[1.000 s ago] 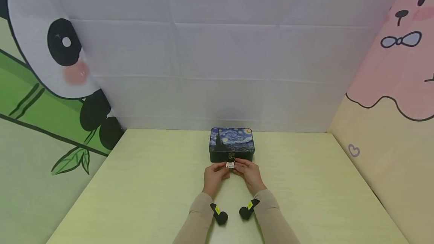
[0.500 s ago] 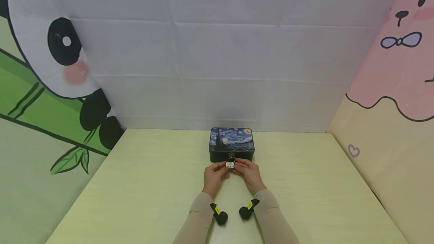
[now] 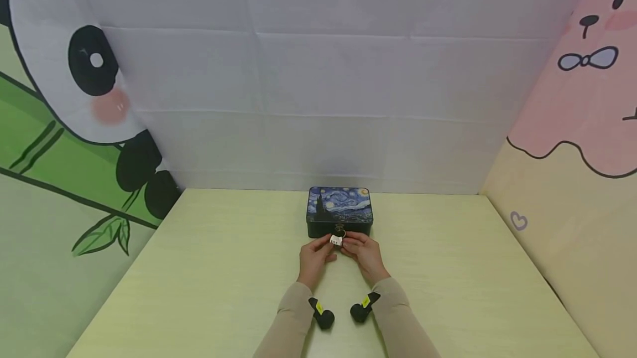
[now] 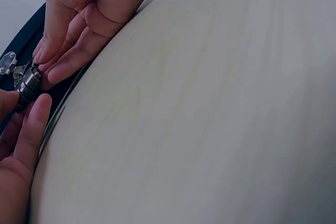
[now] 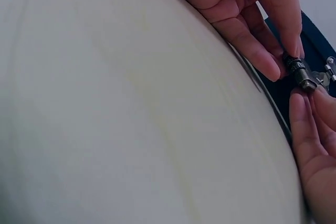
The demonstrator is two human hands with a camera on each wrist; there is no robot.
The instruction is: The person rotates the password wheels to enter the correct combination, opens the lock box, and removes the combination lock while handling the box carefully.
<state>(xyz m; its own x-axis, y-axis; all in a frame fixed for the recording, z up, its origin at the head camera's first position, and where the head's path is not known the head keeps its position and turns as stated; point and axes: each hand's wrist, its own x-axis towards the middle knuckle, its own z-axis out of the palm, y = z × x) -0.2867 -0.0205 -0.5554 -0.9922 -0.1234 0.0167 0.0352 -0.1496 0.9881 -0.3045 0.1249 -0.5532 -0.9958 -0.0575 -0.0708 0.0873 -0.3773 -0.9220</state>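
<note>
A small combination padlock (image 3: 335, 240) hangs at the front of a dark tin box (image 3: 340, 206) whose lid bears a starry night painting. My left hand (image 3: 312, 264) pinches the end with the number dials between thumb and fingers. From the other side, my right hand (image 3: 368, 258) pinches the opposite end of the padlock. Both wrist views show the metal body and dials up close, beside the silver latch (image 4: 8, 62) on the box front. A loop at the padlock's top sits by the latch; whether it is fastened is too small to tell.
The box stands near the back of the pale yellow table (image 3: 239, 280), close to the white back wall (image 3: 328, 81). Painted panels rise at the left and right sides. A black device with a yellow label (image 3: 319, 308) is on each sleeved wrist.
The padlock has tilted slightly and shifted a little to the upper left between the fingers. Both hands keep nearly the same place, and the box looks unmoved.
</note>
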